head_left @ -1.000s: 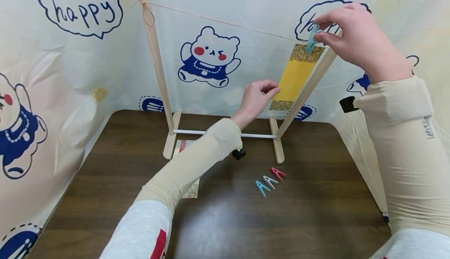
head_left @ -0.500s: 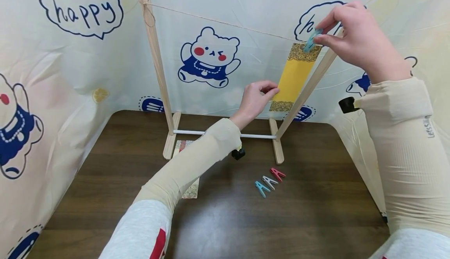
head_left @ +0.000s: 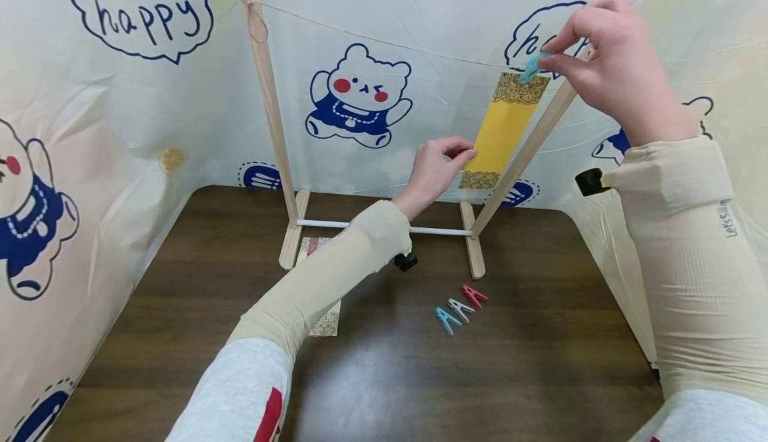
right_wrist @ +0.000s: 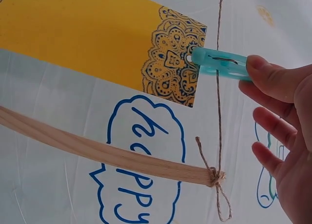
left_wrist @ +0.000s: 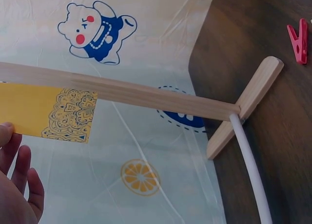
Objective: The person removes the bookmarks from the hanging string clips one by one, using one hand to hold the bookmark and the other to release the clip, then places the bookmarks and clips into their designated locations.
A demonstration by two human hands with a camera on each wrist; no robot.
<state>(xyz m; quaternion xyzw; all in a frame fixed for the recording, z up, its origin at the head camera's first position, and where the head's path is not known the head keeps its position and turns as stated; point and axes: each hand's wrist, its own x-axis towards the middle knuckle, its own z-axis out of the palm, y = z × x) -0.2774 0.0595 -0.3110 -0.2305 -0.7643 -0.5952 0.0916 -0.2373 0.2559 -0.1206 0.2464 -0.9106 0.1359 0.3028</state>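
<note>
A yellow paper strip [head_left: 503, 137] with dark lace-patterned ends hangs at the right side of the wooden stand. My left hand [head_left: 435, 170] pinches its left edge, low down, between thumb and fingertips. At the strip's top my right hand [head_left: 618, 62] pinches the handles of a light-blue clothespin [right_wrist: 219, 62]. In the right wrist view the clothespin's tips lie over the patterned end of the strip. The twine [right_wrist: 219, 117] crosses the clothespin at mid-length, just beyond the strip's top edge.
The stand has a left post [head_left: 264, 95], a right post [head_left: 533, 142] and a white crossbar [head_left: 441, 231]. In front lie a red clothespin [head_left: 474, 296], a white clothespin [head_left: 461, 310] and a blue clothespin [head_left: 447, 321]. Another patterned strip [head_left: 326, 325] is partly under the left forearm.
My right hand has tilted the clothespin from nearly upright to a flatter slant at the strip's top. The strip's upper end has shifted slightly left. My left hand keeps its place.
</note>
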